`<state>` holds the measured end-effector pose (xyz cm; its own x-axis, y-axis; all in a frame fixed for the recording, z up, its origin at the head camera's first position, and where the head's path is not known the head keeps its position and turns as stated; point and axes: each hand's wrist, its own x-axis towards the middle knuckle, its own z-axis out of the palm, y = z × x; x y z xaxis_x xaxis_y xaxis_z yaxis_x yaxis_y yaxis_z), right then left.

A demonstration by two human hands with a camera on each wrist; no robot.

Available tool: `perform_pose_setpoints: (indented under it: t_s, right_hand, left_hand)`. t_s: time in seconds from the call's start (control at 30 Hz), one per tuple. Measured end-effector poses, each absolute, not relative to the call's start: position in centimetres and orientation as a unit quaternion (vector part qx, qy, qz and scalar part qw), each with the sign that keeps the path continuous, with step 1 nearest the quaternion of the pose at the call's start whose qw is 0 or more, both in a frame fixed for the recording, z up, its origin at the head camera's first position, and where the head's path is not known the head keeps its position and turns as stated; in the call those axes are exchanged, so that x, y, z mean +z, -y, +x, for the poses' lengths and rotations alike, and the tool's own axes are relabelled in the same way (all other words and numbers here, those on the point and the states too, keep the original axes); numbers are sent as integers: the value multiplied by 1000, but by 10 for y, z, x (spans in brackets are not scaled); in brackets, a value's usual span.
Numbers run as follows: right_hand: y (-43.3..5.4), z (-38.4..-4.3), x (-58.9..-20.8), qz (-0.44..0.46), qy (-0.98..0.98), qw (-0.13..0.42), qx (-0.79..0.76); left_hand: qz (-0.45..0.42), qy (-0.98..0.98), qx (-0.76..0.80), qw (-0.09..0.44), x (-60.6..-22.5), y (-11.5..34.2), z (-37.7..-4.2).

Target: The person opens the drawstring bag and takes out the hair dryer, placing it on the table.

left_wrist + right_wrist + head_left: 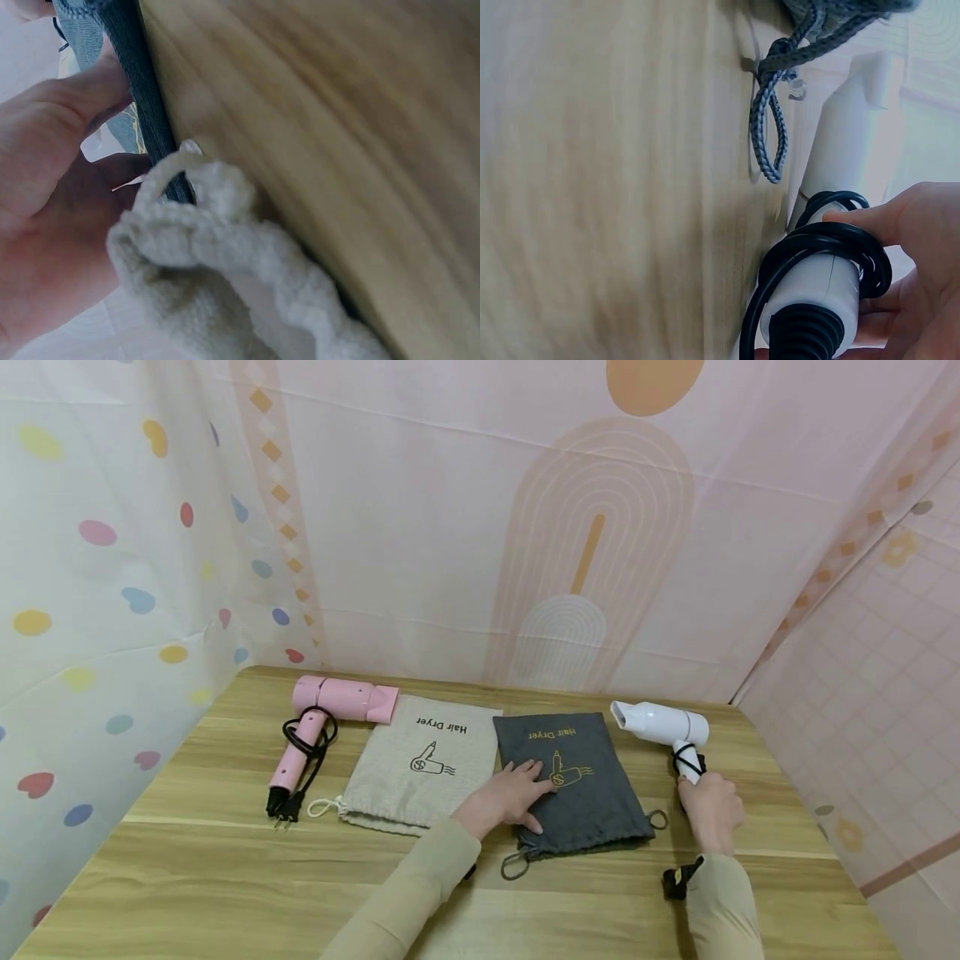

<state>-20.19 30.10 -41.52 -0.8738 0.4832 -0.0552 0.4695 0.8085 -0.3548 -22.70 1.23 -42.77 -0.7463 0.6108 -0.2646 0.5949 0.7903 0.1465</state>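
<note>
My left hand (510,795) lies on the dark grey drawstring bag (592,814), which bears a gold hair dryer print. Its fingers spread over the cloth, and the thumb is near the bag's gathered edge. With my right hand (711,810) I grip the handle of a white hair dryer (663,723) at the right. The right wrist view shows the thumb against its black cord (832,244), coiled round the handle. Beside the dark bag lies a beige drawstring bag (427,760), and its gathered mouth (285,285) fills the lower left wrist view.
A pink hair dryer (341,697) with a black cord wound on its handle lies at the left, its nozzle by the beige bag. Printed curtains (420,527) stand behind and beside the wooden table (225,868). Cord loops stick out from the bags.
</note>
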Motion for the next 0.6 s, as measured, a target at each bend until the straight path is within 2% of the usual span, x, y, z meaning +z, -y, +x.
perform_pose_setpoints:
  t_s: [0.6]
  right_hand:
    - [-298, -211, -422, -250, 952, 38, 173]
  left_hand:
    - [314, -945, 6, 88, -429, -18, -221]
